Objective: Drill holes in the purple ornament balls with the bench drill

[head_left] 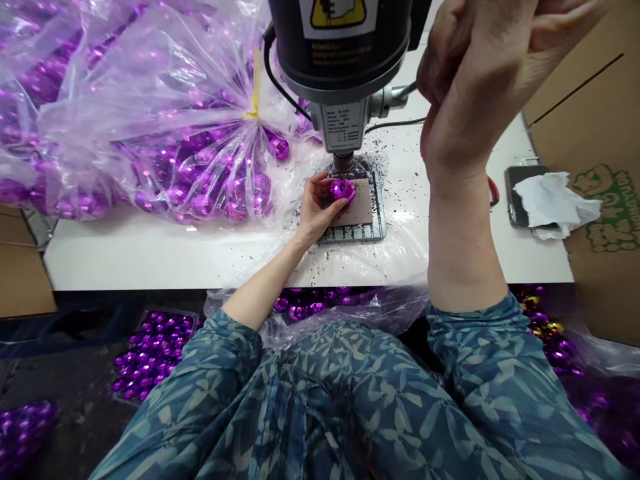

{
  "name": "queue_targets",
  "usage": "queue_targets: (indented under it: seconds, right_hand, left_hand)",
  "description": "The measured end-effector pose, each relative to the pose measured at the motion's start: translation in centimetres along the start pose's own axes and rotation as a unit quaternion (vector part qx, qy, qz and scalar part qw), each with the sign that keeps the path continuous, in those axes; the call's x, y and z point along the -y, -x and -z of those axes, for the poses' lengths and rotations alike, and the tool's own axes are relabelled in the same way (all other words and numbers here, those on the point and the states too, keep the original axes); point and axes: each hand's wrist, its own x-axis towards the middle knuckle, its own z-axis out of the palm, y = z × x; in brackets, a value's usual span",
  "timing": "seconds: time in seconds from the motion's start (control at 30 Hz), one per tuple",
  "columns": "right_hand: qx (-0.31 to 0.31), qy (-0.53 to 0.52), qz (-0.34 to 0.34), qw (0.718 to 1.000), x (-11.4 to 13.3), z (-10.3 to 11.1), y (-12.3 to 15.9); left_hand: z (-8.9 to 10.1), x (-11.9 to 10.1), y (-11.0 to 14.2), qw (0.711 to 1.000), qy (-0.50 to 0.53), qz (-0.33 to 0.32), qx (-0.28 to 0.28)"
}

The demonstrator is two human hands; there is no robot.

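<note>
My left hand point(319, 208) is closed around a shiny purple faceted ball point(342, 191), thumb in front and fingers behind. It keeps the ball on a brown board point(359, 212) that lies on the slotted metal base plate point(379, 223) of a black bench press machine point(345, 73). The machine's lower shaft point(343, 161) stands just behind and above the ball; whether they touch I cannot tell. Raised high beside the machine's right side, my right hand point(475, 80) has its fingers curled in a fist. Whatever it grips is hidden behind the hand.
Clear plastic bags point(165, 120) of purple balls fill the table's left side. Dark shavings point(375, 147) lie around the base. At right are a phone-like dark object point(515, 200), a crumpled white tissue point(550, 200) and a cardboard box point(610, 167). More balls point(155, 347) sit below the edge.
</note>
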Motion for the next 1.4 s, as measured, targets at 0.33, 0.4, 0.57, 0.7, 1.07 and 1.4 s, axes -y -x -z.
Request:
queue_targets:
  seconds: [0.33, 0.4, 0.57, 0.7, 1.07, 1.4]
  right_hand:
    - [-0.020, -0.033, 0.063, 0.997, -1.5, 0.4, -0.3]
    - [-0.018, -0.017, 0.073, 0.997, -1.6, 0.6, 0.0]
    - [-0.042, 0.020, 0.106, 0.993, -1.0, 0.9, 2.0]
    - [-0.056, -0.001, 0.154, 0.986, -1.0, 1.0, 3.8]
    - [-0.083, 0.058, 0.193, 0.976, -4.1, 1.9, 5.2]
    - [-0.105, 0.182, 0.170, 0.963, -7.0, 4.4, 6.7]
  left_hand:
    - [-0.5, 0.1, 0.7, 0.999, 0.034, -0.021, 0.033]
    - [-0.3, 0.1, 0.7, 0.998, 0.034, -0.009, 0.048]
    - [-0.1, 0.0, 0.7, 0.998, 0.031, 0.003, 0.057]
    - [-0.4, -0.3, 0.7, 0.998, 0.039, 0.013, 0.045]
    - [-0.6, -0.5, 0.9, 0.997, 0.067, 0.026, 0.035]
    - [-0.7, -0.2, 0.8, 0.995, 0.086, 0.032, 0.040]
